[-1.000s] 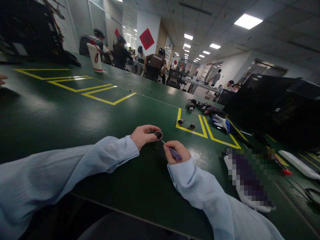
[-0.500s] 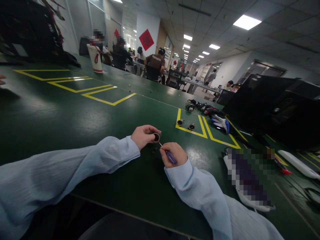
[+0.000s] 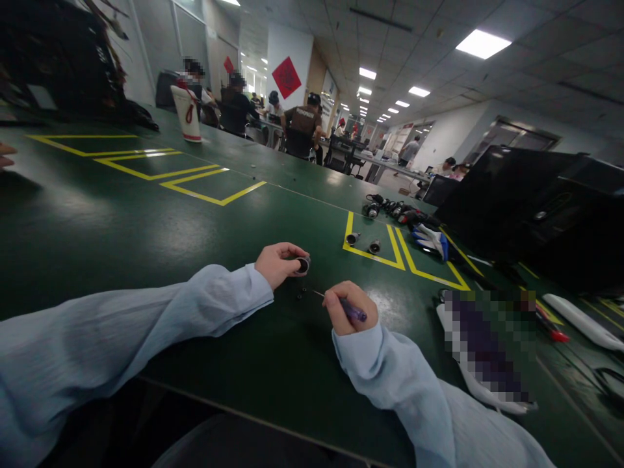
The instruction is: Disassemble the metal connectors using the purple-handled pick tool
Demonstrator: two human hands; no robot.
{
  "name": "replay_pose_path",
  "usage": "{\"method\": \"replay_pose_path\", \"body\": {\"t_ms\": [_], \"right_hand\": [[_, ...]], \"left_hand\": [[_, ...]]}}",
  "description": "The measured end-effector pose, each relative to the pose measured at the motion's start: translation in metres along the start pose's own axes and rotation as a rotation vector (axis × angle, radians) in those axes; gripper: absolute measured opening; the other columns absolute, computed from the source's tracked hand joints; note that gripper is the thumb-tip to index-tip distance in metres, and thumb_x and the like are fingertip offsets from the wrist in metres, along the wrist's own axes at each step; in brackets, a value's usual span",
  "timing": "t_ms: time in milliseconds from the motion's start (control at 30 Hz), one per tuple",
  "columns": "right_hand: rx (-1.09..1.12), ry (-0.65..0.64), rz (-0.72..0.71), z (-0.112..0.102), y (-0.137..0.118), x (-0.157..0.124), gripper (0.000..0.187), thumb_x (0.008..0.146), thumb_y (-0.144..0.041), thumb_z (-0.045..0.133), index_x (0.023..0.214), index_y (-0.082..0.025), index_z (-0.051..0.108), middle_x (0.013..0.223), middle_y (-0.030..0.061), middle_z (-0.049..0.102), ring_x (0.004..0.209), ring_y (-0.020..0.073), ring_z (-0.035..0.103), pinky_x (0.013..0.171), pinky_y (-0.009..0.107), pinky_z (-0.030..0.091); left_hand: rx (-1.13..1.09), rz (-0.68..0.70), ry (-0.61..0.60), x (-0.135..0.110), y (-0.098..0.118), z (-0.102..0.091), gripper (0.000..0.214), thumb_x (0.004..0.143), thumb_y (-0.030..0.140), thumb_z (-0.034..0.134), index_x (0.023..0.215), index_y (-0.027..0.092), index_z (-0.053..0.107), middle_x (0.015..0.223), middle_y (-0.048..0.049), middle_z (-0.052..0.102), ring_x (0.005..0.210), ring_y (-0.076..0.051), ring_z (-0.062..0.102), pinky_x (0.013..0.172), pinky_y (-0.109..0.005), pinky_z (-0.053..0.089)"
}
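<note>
My left hand (image 3: 279,262) is closed around a small grey metal cylindrical part (image 3: 303,264), whose dark round opening faces toward me. In my right hand (image 3: 351,307) is a screwdriver with a purple handle (image 3: 355,312). Its thin shaft (image 3: 318,294) points left and stands apart from the metal part. Between the two hands, small dark ring-like pieces (image 3: 301,294) lie on the green table (image 3: 214,370). Two similar grey metal parts (image 3: 353,239) rest inside a yellow-taped area beyond my right hand.
Dark tools with cables (image 3: 390,207) and a blue-and-white glove (image 3: 429,240) lie at the back right. A partly blurred white-edged object (image 3: 480,364) is right of my arm. A paper cup (image 3: 187,114) stands far left. Another person's fingers (image 3: 6,156) show at the left edge.
My right hand has drawn back to the right, and the screwdriver's tip has left the metal part's opening. My left hand has shifted only slightly with the part.
</note>
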State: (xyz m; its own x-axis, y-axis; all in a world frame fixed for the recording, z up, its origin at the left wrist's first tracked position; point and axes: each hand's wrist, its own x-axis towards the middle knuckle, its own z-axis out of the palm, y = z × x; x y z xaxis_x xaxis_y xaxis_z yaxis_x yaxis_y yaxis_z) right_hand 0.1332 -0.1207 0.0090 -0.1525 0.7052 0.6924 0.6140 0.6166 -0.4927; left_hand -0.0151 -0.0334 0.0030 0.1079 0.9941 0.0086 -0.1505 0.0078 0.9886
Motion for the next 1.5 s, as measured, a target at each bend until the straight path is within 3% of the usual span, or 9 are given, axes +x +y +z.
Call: {"method": "replay_pose_path", "body": {"t_ms": [200, 567, 767, 867, 1000, 1167, 1333, 1500], "right_hand": [[0.045, -0.078, 0.169, 0.001, 0.000, 0.001, 0.029, 0.081, -0.028, 0.044, 0.057, -0.015, 0.054, 0.051, 0.0006, 0.052, 0.049, 0.0108, 0.049, 0.049, 0.023, 0.039], [0.063, -0.112, 0.155, 0.006, 0.004, 0.001, 0.028, 0.081, -0.029, 0.046, 0.059, -0.016, 0.054, 0.054, 0.0006, 0.054, 0.049, 0.0101, 0.049, 0.049, 0.022, 0.039], [-0.010, -0.128, 0.033, 0.002, 0.004, 0.005, 0.029, 0.079, -0.026, 0.045, 0.051, -0.018, 0.046, 0.048, -0.0020, 0.046, 0.047, 0.0095, 0.044, 0.049, 0.023, 0.034], [0.025, -0.111, 0.121, 0.001, 0.005, 0.005, 0.033, 0.079, -0.028, 0.044, 0.048, -0.019, 0.044, 0.042, -0.0039, 0.041, 0.041, 0.0084, 0.040, 0.045, 0.022, 0.031], [0.079, -0.071, 0.191, 0.003, 0.007, 0.002, 0.032, 0.081, -0.030, 0.043, 0.052, -0.018, 0.048, 0.046, -0.0019, 0.047, 0.044, 0.0097, 0.045, 0.047, 0.023, 0.035], [0.066, -0.035, 0.097, -0.002, 0.004, 0.002, 0.025, 0.082, -0.023, 0.043, 0.061, -0.017, 0.053, 0.055, 0.0006, 0.052, 0.052, 0.0113, 0.049, 0.052, 0.024, 0.040], [-0.054, 0.030, -0.192, -0.003, 0.008, 0.004, 0.013, 0.079, -0.014, 0.047, 0.069, -0.018, 0.053, 0.064, 0.0033, 0.059, 0.060, 0.0141, 0.053, 0.060, 0.027, 0.043], [-0.103, 0.032, -0.306, 0.006, 0.016, 0.005, 0.009, 0.077, -0.013, 0.049, 0.072, -0.019, 0.053, 0.065, 0.0041, 0.060, 0.062, 0.0150, 0.055, 0.060, 0.027, 0.045]], "left_hand": [[-0.051, -0.065, 0.018, 0.001, 0.004, 0.001, 0.020, 0.054, 0.001, 0.057, 0.073, 0.009, 0.061, 0.069, -0.0032, 0.064, 0.065, -0.013, 0.062, 0.063, -0.027, 0.055], [-0.025, -0.098, 0.000, -0.001, 0.007, 0.002, 0.021, 0.057, -0.001, 0.053, 0.074, 0.009, 0.061, 0.075, -0.0045, 0.065, 0.068, -0.014, 0.063, 0.063, -0.025, 0.054], [-0.008, -0.078, 0.010, -0.001, 0.005, 0.001, 0.021, 0.057, 0.001, 0.055, 0.074, 0.010, 0.063, 0.075, -0.0039, 0.066, 0.067, -0.014, 0.063, 0.064, -0.026, 0.054], [-0.011, -0.086, 0.002, 0.000, 0.003, 0.000, 0.022, 0.056, 0.002, 0.057, 0.076, 0.011, 0.064, 0.074, -0.0037, 0.066, 0.067, -0.014, 0.063, 0.064, -0.026, 0.054], [-0.025, -0.108, -0.014, -0.001, 0.004, 0.000, 0.026, 0.055, 0.002, 0.060, 0.079, 0.011, 0.066, 0.073, -0.0039, 0.068, 0.069, -0.015, 0.064, 0.069, -0.027, 0.054], [-0.001, -0.096, -0.048, -0.005, 0.007, -0.002, 0.033, 0.054, 0.008, 0.064, 0.087, 0.010, 0.067, 0.074, -0.0049, 0.069, 0.069, -0.016, 0.065, 0.072, -0.028, 0.054], [0.116, -0.054, -0.093, -0.009, 0.009, -0.004, 0.040, 0.054, 0.013, 0.067, 0.094, 0.009, 0.066, 0.073, -0.0061, 0.070, 0.068, -0.018, 0.066, 0.072, -0.030, 0.054], [0.162, -0.033, -0.136, -0.012, 0.011, -0.003, 0.039, 0.055, 0.013, 0.066, 0.093, 0.009, 0.066, 0.071, -0.0065, 0.070, 0.068, -0.019, 0.066, 0.072, -0.031, 0.054]]}}
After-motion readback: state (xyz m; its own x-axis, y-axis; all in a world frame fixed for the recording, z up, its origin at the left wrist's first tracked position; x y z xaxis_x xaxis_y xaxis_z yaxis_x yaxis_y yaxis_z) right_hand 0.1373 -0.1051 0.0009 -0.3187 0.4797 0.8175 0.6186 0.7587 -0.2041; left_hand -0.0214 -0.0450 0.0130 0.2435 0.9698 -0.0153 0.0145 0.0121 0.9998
